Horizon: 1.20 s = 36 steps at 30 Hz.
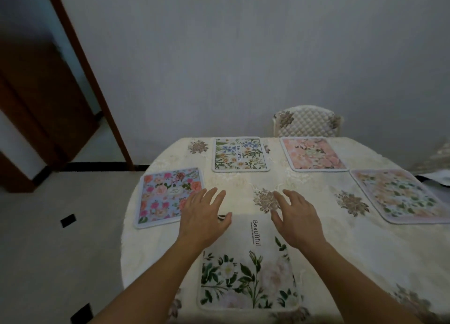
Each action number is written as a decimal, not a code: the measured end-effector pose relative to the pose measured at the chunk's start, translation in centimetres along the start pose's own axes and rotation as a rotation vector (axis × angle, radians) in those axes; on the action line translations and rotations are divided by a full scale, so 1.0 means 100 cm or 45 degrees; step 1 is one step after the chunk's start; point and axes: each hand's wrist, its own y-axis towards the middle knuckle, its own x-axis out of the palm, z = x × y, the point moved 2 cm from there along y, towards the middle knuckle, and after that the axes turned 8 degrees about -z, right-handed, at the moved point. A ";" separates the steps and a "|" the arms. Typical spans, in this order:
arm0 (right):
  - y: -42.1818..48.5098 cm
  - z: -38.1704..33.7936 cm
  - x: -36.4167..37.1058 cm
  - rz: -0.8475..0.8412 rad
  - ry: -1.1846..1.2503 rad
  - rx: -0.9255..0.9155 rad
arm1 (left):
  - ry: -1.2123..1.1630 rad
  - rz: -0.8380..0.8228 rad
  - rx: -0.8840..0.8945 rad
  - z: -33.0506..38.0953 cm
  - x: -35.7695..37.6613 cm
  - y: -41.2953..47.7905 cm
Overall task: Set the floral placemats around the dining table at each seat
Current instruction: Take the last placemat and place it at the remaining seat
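Nearest placemat (248, 282): white, green leaves and pale blooms, "Beautiful" printed on it, laid flat at the near table edge. Two bare forearms are seen reaching over it.

Left hand (203, 216): fingers straight and spread, nothing gripped, held over the far left corner of that mat, thumb at its far edge. Right hand (295, 219): fingers likewise spread and loosely extended, nothing gripped, over the far right corner. Whether either palm is pressed on the mat cannot be told.

Placemats counted: five, all lying flat on the table (353, 250), none overlapping.
- white leafy mat, near edge, under the hands
- blue mat with pink roses (168, 197), left side, just beside the left hand
- white mat with green sprigs and blue flowers (239, 154), far side, left of centre
- pink floral mat (313, 154), far side, right of centre
- pale mat with peach flowers and green leaves (401, 197), right side, partly blurred

Table is covered by one cream cloth with brown flower motifs. One quilted chair back (308, 121) is seen behind the pink mat, against the grey wall (243, 55). One brown door (36, 92) is seen at far left. Two small dark squares are set in the light floor (60, 250).
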 end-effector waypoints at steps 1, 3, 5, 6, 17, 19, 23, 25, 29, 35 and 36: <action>0.000 -0.006 0.002 -0.002 0.014 -0.032 | -0.004 -0.002 -0.033 -0.004 -0.002 -0.007; 0.001 -0.020 0.008 -0.053 0.042 -0.102 | -0.003 0.015 -0.120 -0.015 -0.004 -0.025; 0.002 -0.037 0.017 -0.111 0.046 -0.176 | 0.027 0.029 -0.215 -0.028 -0.004 -0.046; 0.002 -0.046 0.022 -0.131 0.052 -0.212 | 0.037 0.025 -0.261 -0.036 -0.004 -0.058; -0.018 -0.231 0.050 -0.282 0.168 -0.782 | 0.150 0.031 -0.928 -0.136 -0.042 -0.234; -0.030 -0.270 0.049 -0.285 0.157 -0.892 | 0.167 0.015 -1.037 -0.150 -0.051 -0.269; -0.054 -0.340 0.049 -0.312 0.211 -1.081 | 0.223 0.019 -1.179 -0.173 -0.060 -0.330; -0.065 -0.371 0.050 -0.350 0.229 -1.154 | 0.243 -0.005 -1.226 -0.187 -0.060 -0.352; -0.076 -0.423 0.059 -0.412 0.198 -1.245 | 0.208 -0.035 -1.276 -0.221 -0.056 -0.377; -0.064 -0.498 0.087 -0.427 0.122 -1.199 | 0.192 -0.053 -1.170 -0.313 -0.050 -0.375; -0.061 -0.513 0.092 -0.432 0.102 -1.179 | 0.180 -0.058 -1.148 -0.333 -0.050 -0.373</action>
